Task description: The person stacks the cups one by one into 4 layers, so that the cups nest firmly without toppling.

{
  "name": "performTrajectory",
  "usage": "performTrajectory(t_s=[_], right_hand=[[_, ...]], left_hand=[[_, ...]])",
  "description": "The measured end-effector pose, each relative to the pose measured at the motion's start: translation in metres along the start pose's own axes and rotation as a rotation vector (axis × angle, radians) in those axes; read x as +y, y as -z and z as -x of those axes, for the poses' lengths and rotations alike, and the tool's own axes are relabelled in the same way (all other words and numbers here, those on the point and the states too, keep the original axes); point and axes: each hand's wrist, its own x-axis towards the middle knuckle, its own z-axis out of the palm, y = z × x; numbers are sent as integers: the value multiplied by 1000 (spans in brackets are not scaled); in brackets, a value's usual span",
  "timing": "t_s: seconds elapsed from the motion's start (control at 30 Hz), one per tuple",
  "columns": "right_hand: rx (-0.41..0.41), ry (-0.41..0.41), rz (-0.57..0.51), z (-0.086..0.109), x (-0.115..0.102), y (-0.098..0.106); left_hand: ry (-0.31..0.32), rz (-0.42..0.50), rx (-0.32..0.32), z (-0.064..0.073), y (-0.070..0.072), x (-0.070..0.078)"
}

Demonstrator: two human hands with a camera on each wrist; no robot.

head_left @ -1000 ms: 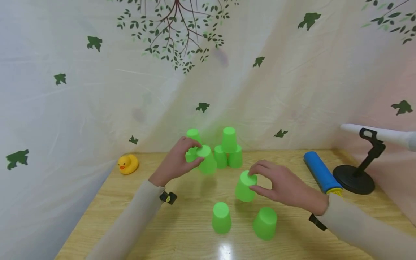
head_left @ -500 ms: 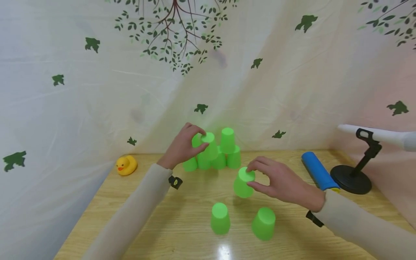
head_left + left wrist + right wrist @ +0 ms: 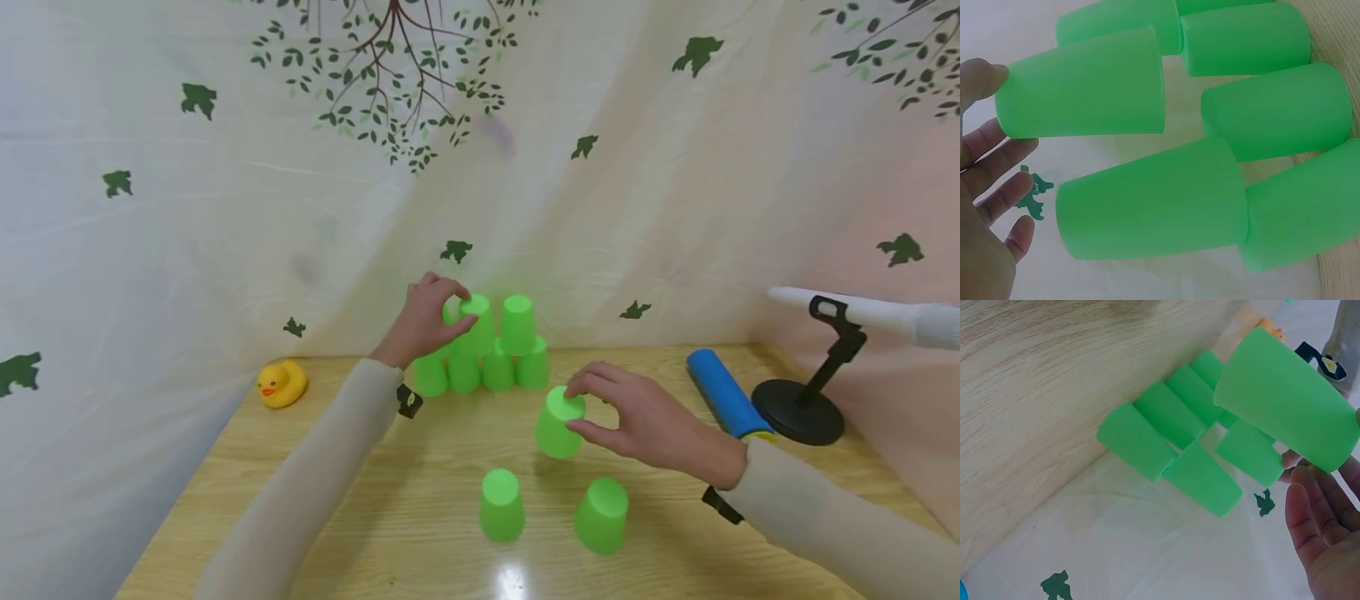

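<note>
My left hand (image 3: 423,321) pinches the narrow end of an upside-down green plastic cup (image 3: 476,329) between thumb and fingers. That cup is at the second tier of a cup stack; in the left wrist view a small gap shows between its rim and the lower cup (image 3: 1279,112). To its right, another second-tier cup (image 3: 517,323) rests on the bottom row; a cup to its left is partly hidden behind my hand. My right hand (image 3: 645,425) pinches a green cup (image 3: 557,429) by its top, in front of the stack.
Two upside-down green cups, one left (image 3: 502,508) and one right (image 3: 602,518), stand nearer on the wooden table (image 3: 405,533). A yellow rubber duck (image 3: 282,383) sits at the back left. A blue cylinder (image 3: 727,393) lies at right beside a black-based stand (image 3: 798,412).
My left hand has raised its cup and carried it back, from in front of the stack to the second tier. The right hand has barely moved, still pinching its cup.
</note>
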Motion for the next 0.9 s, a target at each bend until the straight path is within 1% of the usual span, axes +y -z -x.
performTrajectory(t_s=[0.17,0.4,0.63,0.9], right_hand=[[0,-3,0,2,2,0],[11,-13,-9,4,4,-1],[2,-32,-5,5,3,-1],[30,-6,3,2,7,0]], left_hand=[[17,-5,-16,-6,-7,-5],[36,-21,-30,-10,-13,-10],[53,-39,-47,-12,-13,-9],[65,-42,-49,-13,-14,-8]])
